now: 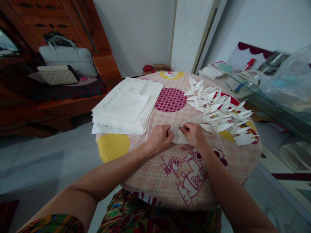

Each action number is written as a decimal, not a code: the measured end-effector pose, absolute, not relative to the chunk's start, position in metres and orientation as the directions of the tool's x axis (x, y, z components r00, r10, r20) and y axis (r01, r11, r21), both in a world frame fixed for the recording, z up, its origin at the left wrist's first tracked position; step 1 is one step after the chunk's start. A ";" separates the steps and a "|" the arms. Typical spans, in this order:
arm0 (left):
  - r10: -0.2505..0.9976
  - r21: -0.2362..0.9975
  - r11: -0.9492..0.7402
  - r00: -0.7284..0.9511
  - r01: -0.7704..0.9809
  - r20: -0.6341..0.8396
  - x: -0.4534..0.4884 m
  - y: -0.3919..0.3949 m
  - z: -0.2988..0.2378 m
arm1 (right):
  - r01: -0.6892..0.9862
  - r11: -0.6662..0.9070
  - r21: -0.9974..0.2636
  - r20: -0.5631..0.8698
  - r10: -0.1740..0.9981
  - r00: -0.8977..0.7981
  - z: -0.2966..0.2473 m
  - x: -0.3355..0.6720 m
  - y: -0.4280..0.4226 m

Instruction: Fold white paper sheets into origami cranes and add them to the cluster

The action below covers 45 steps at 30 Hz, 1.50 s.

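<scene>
A small piece of white paper [179, 136] spans the gap between my two hands, just above the cloth-covered round table. My left hand [160, 137] pinches its left edge, and my right hand [194, 133] has its fingers closed on the upper right part. The paper looks folded, though its exact shape is partly hidden by the fingers. To the left lies a thick stack of printed paper sheets [126, 103], with a smaller plain sheet [132, 106] on top. Several folded white paper cranes [216, 106] are crowded together on the right side of the table.
A patterned cloth [155, 178] covers the round table [114, 147]. On the left, a wooden bench [107, 69] carries a pale handbag [69, 56] and a checked pouch [57, 75]. At right, a glass shelf [269, 100] holds papers and a clear plastic bag [291, 81].
</scene>
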<state>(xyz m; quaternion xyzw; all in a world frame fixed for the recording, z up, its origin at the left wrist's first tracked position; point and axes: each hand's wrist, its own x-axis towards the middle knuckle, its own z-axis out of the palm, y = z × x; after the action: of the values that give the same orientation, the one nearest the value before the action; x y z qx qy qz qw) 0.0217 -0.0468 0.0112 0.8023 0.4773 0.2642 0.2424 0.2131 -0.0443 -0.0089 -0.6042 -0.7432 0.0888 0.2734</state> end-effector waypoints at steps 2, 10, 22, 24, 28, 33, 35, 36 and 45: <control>0.901 0.655 -0.409 0.394 0.635 0.181 0.021 -0.046 0.010 | 0.784 0.287 -0.551 0.343 0.934 -0.101 -0.005 0.220 -0.047; 0.909 0.694 -0.388 0.377 0.607 0.179 0.020 -0.043 0.009 | 0.645 0.507 -0.571 0.511 0.835 -0.204 0.016 0.217 -0.082; 0.926 0.798 -0.333 0.333 0.502 0.177 0.015 -0.030 0.012 | 0.866 0.463 -0.189 0.185 0.883 -0.432 -0.001 0.208 -0.093; 0.926 0.789 -0.338 0.331 0.512 0.182 0.015 -0.028 0.011 | 0.876 0.435 -0.207 0.174 0.898 -0.405 0.000 0.204 -0.095; 0.921 0.784 -0.343 0.350 0.518 0.172 0.017 -0.026 0.010 | 0.890 0.355 -0.287 0.189 0.931 -0.311 0.001 0.198 -0.095; 0.922 0.811 -0.335 0.345 0.479 0.177 0.017 -0.026 0.013 | 0.888 0.337 -0.312 0.200 0.937 -0.285 -0.002 0.195 -0.094; 0.919 0.824 -0.341 0.344 0.452 0.192 0.016 -0.026 0.014 | 0.894 0.348 -0.284 0.220 0.931 -0.293 -0.003 0.194 -0.096; 0.918 0.826 -0.347 0.342 0.445 0.202 0.015 -0.025 0.014 | 0.899 0.351 -0.260 0.231 0.927 -0.295 -0.003 0.192 -0.097; 0.922 0.864 -0.335 0.322 0.376 0.217 0.008 -0.020 0.013 | 0.935 0.329 -0.128 0.319 0.907 -0.276 -0.007 0.187 -0.111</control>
<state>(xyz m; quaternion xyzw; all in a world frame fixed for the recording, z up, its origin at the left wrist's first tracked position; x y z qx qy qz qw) 0.0079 -0.0200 0.0125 0.7264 0.4464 0.3739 0.3650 0.1869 -0.1109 -0.0066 -0.5775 -0.7975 -0.0424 0.1695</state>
